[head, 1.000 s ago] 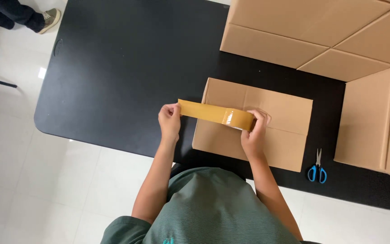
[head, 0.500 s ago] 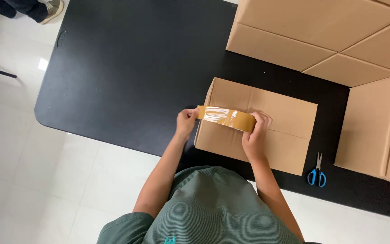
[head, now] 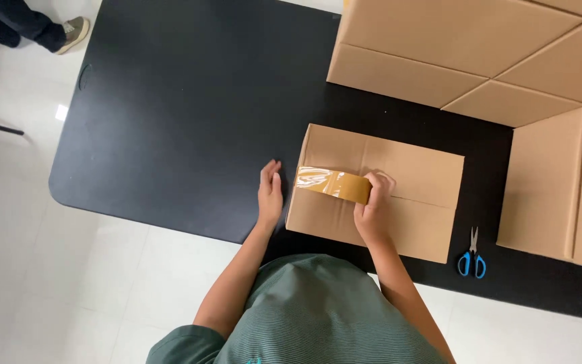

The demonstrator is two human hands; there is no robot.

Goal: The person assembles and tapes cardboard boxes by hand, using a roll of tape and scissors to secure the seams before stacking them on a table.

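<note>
A closed cardboard box [head: 405, 168] lies on the black table [head: 190, 114] in front of me. A strip of brown packing tape [head: 328, 182] runs across its top along the seam, from the left edge toward my right hand. My right hand [head: 372, 209] grips the tape roll on top of the box; the roll itself is mostly hidden under the fingers. My left hand [head: 270, 192] lies flat with its fingers together against the box's left side, where the tape end folds over the edge.
Blue-handled scissors [head: 472, 256] lie on the table right of the box. Larger cardboard boxes [head: 466, 47] stand at the back and a folded one [head: 560, 189] at the right. Another person's legs and shoe [head: 69, 34] are at the top left, on the white floor.
The stretched tape came down onto the box top. My left hand let go of the tape end and moved to the box's left side. My right hand drew the roll rightward.
</note>
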